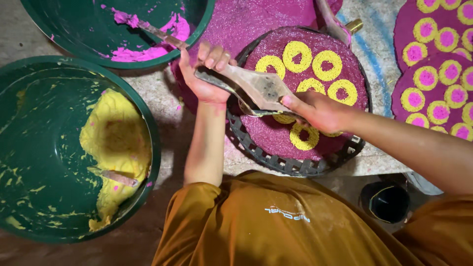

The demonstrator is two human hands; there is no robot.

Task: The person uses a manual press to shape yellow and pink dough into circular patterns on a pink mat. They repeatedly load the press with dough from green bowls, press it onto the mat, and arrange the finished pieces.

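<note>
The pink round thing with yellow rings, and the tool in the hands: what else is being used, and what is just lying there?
In use:
left hand
right hand
wooden tool
pink disc with yellow rings
dark round tray

Lying about:
bowl of yellow paste
bowl of pink paste
finished discs
black cup

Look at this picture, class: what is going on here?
A person in an orange shirt holds a worn wooden tool in both hands, left hand and right hand, over a purple disc lying on a dark round tray. Yellow rings already dot the disc. A green basin of yellow paste sits at the left, one with pink paste above it. Finished discs lie at the right.
</note>
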